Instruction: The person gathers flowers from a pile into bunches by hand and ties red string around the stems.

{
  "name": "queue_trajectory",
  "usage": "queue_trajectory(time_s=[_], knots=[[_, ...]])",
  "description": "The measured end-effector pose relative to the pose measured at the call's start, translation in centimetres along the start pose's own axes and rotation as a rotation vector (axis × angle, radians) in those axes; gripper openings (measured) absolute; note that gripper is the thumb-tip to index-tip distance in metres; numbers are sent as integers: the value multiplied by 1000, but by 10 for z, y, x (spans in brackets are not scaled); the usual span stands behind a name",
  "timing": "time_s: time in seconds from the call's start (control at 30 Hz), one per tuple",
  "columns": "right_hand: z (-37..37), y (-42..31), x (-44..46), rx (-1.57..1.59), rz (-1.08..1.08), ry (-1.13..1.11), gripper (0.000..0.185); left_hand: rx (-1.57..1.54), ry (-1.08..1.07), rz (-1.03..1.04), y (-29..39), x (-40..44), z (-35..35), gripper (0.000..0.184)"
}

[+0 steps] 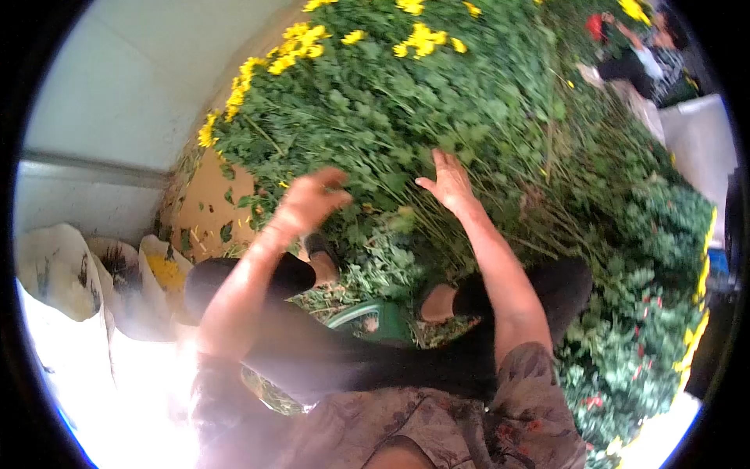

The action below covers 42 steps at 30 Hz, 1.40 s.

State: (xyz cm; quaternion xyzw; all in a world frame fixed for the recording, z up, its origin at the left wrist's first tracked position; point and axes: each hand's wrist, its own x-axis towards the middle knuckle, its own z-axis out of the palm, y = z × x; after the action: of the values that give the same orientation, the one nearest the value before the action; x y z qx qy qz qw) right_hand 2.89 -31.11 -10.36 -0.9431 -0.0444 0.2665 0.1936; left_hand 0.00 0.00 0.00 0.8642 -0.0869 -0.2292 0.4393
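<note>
Over the near edge of a large heap of cut yellow flowers, chrysanthemums by their look (375,117), both my hands are raised. Blurred by motion, my left hand (311,202) has its fingers curved and apart from the thumb, with nothing visible between them. My right hand (449,181) is stretched out with thumb and fingers apart, above or touching the green stems; contact cannot be made out. Yellow blooms (297,47) line the heap's far left side. Leafy stems also lie between my feet.
A green plastic object (379,320) lies between my legs. White sacks (58,270) stand at left, one with yellow petals (166,273) inside. Brown cardboard or floor (211,203) shows beside the heap. Another person (648,62) sits at the upper right. More flowers (625,328) lie at right.
</note>
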Motion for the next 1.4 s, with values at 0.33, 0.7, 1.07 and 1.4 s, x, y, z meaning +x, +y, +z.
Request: queue_trajectory(time_s=[0.33,0.7,1.07,1.4], knots=[[46,-72,100,77,-3,184,78,156,-256,-15,6,33,-9,59],[-13,-116,-4,218,-279,106,66,-1358,302,-464,-47,68,-44,107],[-57,-128,45,388,-51,473,54,-1276,496,-506,-150,83,24,40],[29,-148,39,844,-44,458,35,-1010,328,-721,-114,51,-16,68]])
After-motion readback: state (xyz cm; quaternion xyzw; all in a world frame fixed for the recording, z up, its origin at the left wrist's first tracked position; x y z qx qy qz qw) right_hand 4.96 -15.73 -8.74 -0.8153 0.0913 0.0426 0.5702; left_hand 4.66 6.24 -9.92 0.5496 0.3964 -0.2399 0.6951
